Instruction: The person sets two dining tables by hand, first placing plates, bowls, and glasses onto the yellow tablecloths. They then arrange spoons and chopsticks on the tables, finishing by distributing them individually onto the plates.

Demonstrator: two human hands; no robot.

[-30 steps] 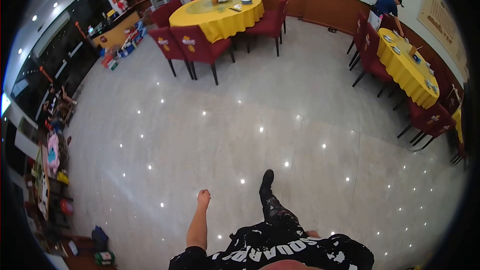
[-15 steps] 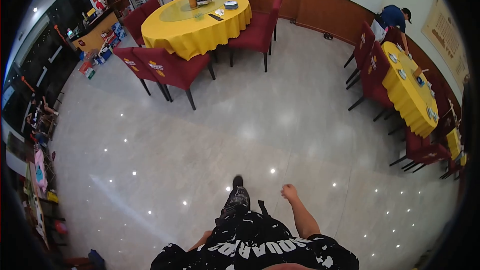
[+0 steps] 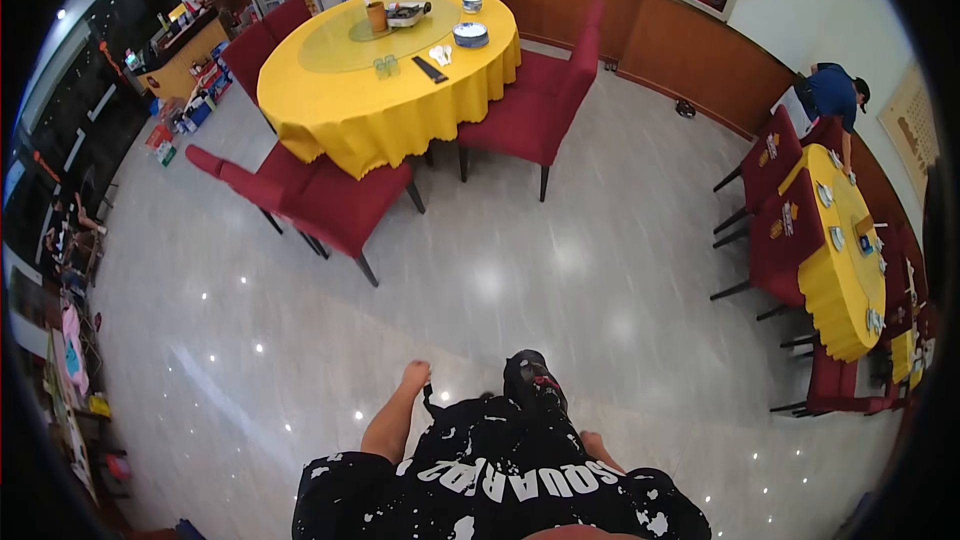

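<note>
My left hand point(image 3: 416, 374) swings forward over the floor, its fingers curled in and nothing visible inside them. Low at my right side, my right hand point(image 3: 592, 439) shows only in part beside my dark shirt, with its fingers hidden. Neither hand touches any furniture. Ahead stands a round table with a yellow tablecloth point(image 3: 330, 115). On it are a stack of plates point(image 3: 470, 35), white spoons point(image 3: 441, 55), a black flat item point(image 3: 430, 70), small glasses point(image 3: 386, 66), a bowl point(image 3: 472, 4), a brown holder point(image 3: 376, 17) and a portable stove point(image 3: 405, 14).
Red chairs point(image 3: 345, 210) surround the round table. At the right, a second yellow-covered table point(image 3: 835, 285) bears place settings. A person in a blue shirt point(image 3: 832, 92) leans over its far end. A wooden counter point(image 3: 190, 50) and boxes stand at the back left. Grey tiled floor point(image 3: 560, 270) lies ahead.
I have walked forward, so the round table appears nearer and larger. My left hand has swung forward and my right hand back. The other leg is now in front.
</note>
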